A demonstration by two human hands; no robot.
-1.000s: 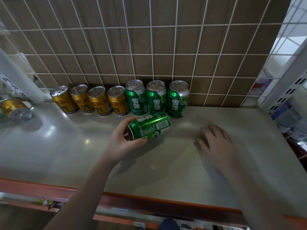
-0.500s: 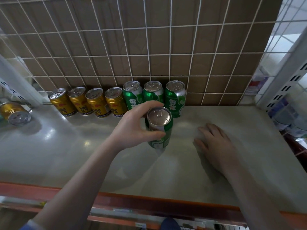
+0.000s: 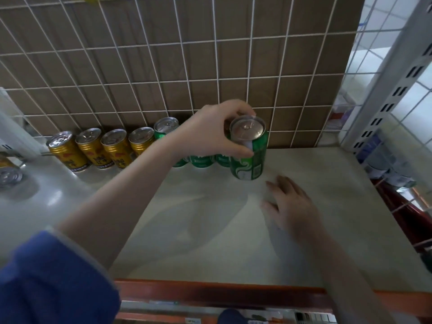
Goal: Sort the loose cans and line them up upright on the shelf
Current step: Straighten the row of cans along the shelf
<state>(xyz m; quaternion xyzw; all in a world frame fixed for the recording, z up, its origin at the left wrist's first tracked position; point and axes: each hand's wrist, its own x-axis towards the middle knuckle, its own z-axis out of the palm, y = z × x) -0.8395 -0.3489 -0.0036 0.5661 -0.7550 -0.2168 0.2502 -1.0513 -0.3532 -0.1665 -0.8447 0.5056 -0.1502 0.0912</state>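
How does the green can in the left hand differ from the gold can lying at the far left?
The green can is upright, gripped by the left hand at the right end of the row; the gold can lies on its side, untouched. The green can looks taller and wider. Both have silver tops.

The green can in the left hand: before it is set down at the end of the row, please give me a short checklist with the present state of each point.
1. Left hand has a firm grip on the green can: ok.
2. Can upright, top up: ok.
3. Free spot on the shelf right of the green row: ok.
4. Right hand out of the way: ok, flat on the shelf, nearer than the spot.
5. Can bottom already on the shelf: cannot tell.
6. All cans sorted: not ok, a gold can lies at far left.
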